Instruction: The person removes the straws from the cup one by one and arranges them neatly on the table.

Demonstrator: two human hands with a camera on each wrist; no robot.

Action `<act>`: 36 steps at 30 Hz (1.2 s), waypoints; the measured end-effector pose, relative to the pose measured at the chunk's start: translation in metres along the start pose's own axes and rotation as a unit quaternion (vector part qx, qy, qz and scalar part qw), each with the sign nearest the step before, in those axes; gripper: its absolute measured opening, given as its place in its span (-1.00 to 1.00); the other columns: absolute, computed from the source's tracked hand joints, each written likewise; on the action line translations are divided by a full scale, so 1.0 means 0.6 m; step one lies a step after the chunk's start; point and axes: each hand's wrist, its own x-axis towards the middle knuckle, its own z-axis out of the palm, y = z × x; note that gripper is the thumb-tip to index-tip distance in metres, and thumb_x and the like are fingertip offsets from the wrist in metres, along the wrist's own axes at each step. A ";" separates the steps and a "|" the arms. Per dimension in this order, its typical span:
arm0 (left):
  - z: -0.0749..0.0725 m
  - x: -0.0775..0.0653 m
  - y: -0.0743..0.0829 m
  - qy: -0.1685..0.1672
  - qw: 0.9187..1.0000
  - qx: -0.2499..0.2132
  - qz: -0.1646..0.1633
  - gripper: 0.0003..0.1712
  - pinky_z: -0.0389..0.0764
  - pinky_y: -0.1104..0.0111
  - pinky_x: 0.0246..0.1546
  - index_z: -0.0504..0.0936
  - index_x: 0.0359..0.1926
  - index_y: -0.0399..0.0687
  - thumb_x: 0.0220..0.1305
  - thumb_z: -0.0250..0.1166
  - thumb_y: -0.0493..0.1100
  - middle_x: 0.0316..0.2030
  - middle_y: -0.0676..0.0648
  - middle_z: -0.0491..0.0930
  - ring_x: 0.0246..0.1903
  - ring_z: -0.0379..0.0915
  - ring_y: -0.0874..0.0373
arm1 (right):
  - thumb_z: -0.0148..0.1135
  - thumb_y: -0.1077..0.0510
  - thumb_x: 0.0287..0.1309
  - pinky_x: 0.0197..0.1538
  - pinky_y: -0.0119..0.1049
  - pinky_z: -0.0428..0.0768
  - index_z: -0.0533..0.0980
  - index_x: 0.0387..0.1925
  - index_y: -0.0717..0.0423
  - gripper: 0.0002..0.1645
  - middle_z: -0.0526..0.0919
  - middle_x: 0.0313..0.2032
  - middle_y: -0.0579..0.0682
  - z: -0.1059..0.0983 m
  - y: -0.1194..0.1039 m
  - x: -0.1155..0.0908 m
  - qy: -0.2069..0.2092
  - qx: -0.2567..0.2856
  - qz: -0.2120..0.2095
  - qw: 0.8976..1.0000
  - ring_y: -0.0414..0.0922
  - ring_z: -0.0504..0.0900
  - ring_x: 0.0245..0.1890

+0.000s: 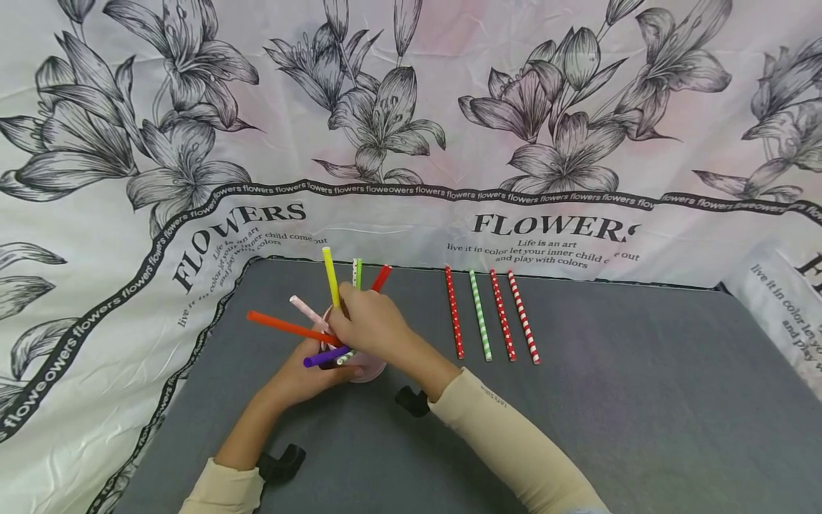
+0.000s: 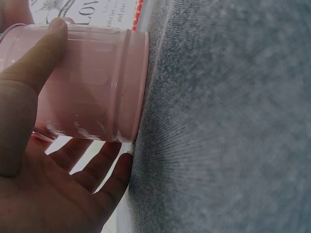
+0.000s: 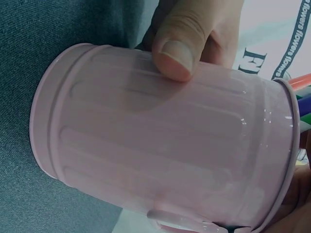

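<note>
A pink ribbed metal pail (image 1: 371, 371) stands on the grey table, with several straws sticking out at different angles. Around its side, my left hand (image 1: 310, 373) grips it; in the left wrist view the thumb (image 2: 46, 51) lies on the pail's wall and the fingers are on the other side. My right hand (image 1: 371, 321) is over the pail's mouth among the straws, beside the yellow straw (image 1: 330, 275). Its fingertips are largely hidden, so what they pinch is unclear. An orange straw (image 1: 282, 325), a purple straw (image 1: 321, 357) and a pink straw (image 1: 305, 310) lean out leftward.
Right of the pail, several patterned paper straws lie in a row, among them a green-striped straw (image 1: 480, 314) and a red-striped straw (image 1: 523, 314). A white flower-printed cloth (image 1: 411, 214) hangs behind the grey table (image 1: 610, 400). Black straps (image 1: 282, 464) are at the wrists.
</note>
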 end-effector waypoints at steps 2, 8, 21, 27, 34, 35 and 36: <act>0.001 0.001 0.000 -0.003 1.000 -0.007 0.005 -0.32 0.63 0.20 -0.09 0.43 0.27 0.04 0.15 0.50 -0.22 0.06 -0.02 0.59 -0.06 0.54 -0.02 | 0.03 0.10 0.42 -0.65 -0.40 0.35 0.37 -0.27 0.07 -0.86 0.43 -0.61 -0.07 -0.001 0.001 -0.001 0.002 0.015 -0.001 1.000 -0.19 0.39 -0.72; 0.000 0.006 -0.002 0.002 1.000 0.001 0.030 -0.12 0.54 0.24 0.10 0.30 0.43 0.05 0.13 0.52 -0.22 0.19 -0.02 0.55 0.08 0.53 0.03 | -0.12 0.16 0.48 -0.66 -0.41 0.33 0.31 -0.16 0.13 -0.89 0.40 -0.60 -0.02 -0.009 0.005 -0.004 0.006 0.067 -0.020 0.998 -0.18 0.35 -0.75; 0.001 0.007 -0.004 0.002 0.999 -0.004 0.036 -0.08 0.53 0.27 0.11 0.31 0.44 0.14 0.09 0.55 -0.22 0.22 0.02 0.53 0.14 0.52 0.05 | 0.01 0.31 0.42 -0.49 -0.36 0.56 0.21 0.05 0.21 -0.74 0.49 -0.37 0.11 -0.022 0.019 -0.016 -0.001 0.188 -0.054 0.981 -0.12 0.53 -0.55; 0.000 0.003 0.001 0.015 1.000 0.015 0.000 -0.03 0.53 0.07 0.13 0.23 0.46 0.12 0.09 0.54 -0.14 0.23 -0.03 0.50 0.15 0.49 -0.02 | -0.01 0.40 0.42 -0.34 -0.33 0.65 0.18 0.09 0.20 -0.68 0.52 -0.23 0.17 -0.037 0.016 -0.028 -0.001 0.198 -0.077 0.977 0.00 0.64 -0.32; -0.001 0.000 0.003 0.022 0.999 0.033 -0.026 -0.08 0.39 -0.13 0.21 0.26 0.41 0.14 0.08 0.55 -0.06 0.23 -0.03 0.48 0.20 0.44 -0.05 | 0.05 0.41 0.40 -0.23 -0.29 0.67 0.13 0.23 0.21 -0.52 0.53 -0.13 0.19 -0.065 0.008 -0.045 0.023 0.209 -0.080 0.974 0.09 0.63 -0.12; -0.001 0.000 0.003 0.022 0.999 0.034 -0.025 -0.09 0.39 -0.13 0.20 0.28 0.40 0.13 0.08 0.55 -0.06 0.23 -0.03 0.48 0.19 0.44 -0.05 | 0.05 0.41 0.39 -0.22 -0.28 0.66 0.13 0.25 0.22 -0.50 0.53 -0.12 0.20 -0.069 0.008 -0.048 0.029 0.211 -0.082 0.974 0.09 0.62 -0.12; -0.001 -0.001 0.002 0.023 0.999 0.035 -0.025 -0.09 0.40 -0.13 0.20 0.28 0.40 0.12 0.07 0.55 -0.06 0.23 -0.02 0.48 0.19 0.44 -0.04 | 0.05 0.42 0.39 -0.23 -0.27 0.66 0.13 0.26 0.22 -0.49 0.54 -0.12 0.20 -0.073 0.008 -0.050 0.034 0.214 -0.086 0.972 0.07 0.62 -0.13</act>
